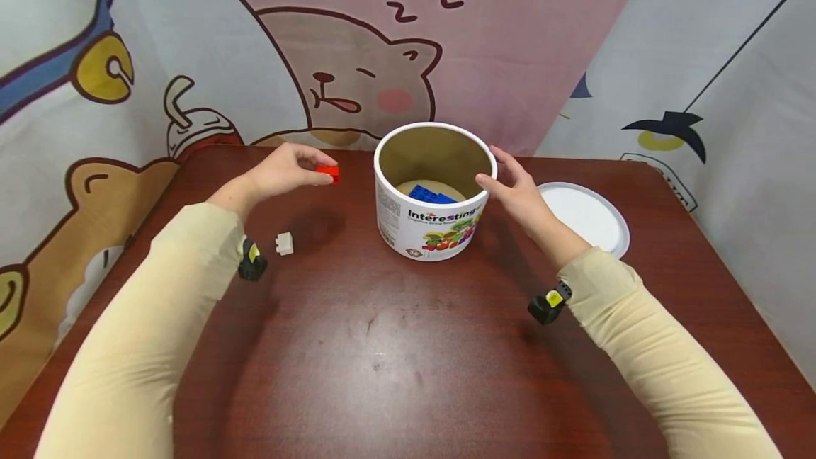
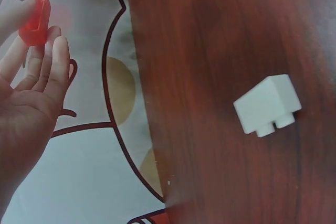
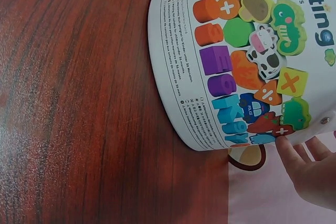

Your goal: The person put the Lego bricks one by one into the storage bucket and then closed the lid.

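Note:
Between thumb and fingers, my left hand [image 1: 285,172] pinches a red toy brick [image 1: 329,173], raised above the table to the left of a white tub [image 1: 426,222]. In the left wrist view the red brick [image 2: 38,19] shows its hollow side. My right hand [image 1: 519,193] grips the tub's rim at its right side, thumb at the front of the rim and fingers behind. Blue bricks [image 1: 430,195] lie inside the tub, with a bit of yellow beside them. A white brick [image 1: 284,244] lies on its side on the table below my left hand.
A white round lid [image 1: 585,217] lies flat on the brown table [image 1: 382,360], right of the tub and beside my right forearm. A cloth printed with cartoon animals [image 1: 357,69] hangs behind the table's far edge.

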`<state>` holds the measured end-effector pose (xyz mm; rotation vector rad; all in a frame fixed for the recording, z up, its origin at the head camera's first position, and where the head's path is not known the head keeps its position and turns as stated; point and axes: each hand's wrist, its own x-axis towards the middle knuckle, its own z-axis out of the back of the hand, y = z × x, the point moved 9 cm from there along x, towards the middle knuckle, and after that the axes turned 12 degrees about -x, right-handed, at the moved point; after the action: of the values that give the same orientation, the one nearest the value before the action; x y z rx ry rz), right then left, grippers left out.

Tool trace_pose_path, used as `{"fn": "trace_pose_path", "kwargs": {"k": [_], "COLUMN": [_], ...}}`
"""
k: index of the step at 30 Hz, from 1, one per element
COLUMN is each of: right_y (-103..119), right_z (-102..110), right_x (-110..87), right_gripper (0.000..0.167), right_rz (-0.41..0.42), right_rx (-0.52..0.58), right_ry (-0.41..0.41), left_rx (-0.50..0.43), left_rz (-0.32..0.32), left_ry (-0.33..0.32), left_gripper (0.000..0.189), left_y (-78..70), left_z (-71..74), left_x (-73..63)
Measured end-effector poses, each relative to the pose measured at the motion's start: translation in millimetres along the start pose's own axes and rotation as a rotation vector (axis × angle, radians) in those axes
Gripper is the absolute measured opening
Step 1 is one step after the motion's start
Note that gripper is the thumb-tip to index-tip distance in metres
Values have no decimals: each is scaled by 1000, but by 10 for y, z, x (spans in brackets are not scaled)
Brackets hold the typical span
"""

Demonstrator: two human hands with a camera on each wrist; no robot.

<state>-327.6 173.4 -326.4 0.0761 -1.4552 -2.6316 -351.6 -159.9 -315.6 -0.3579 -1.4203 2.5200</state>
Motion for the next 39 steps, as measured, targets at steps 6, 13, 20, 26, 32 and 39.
{"fn": "trace_pose_path", "kwargs": {"k": [6,13,20,26,32,39], "right_y": [-1,3,-1,-4,-9,-11], "right_z": [-1,-3,-1,-6,-14,-15], "right_x": [2,9,10,7,8,6], "right_gripper": [67,67,67,68,68,67], "right_rz": [-6,-4,-10,-9,-5,-1], "right_rx": [6,5,3,-4,-6,-10], "right_ry": [5,7,9,12,12,3], "left_rx": [-12,-57,-86,-81,-93,-96], "left_rz": [-24,-26,-71,-119,-147,-190], "left_ry": [-19,-13,5,9,34,78], "left_gripper": [35,36,35,33,31,30], "left_y": [-150,-325,-523,-684,-831,-996], "left_z": [42,45,-25,-151,-311,-510], "left_x": [22,67,155,224,288,359]}}
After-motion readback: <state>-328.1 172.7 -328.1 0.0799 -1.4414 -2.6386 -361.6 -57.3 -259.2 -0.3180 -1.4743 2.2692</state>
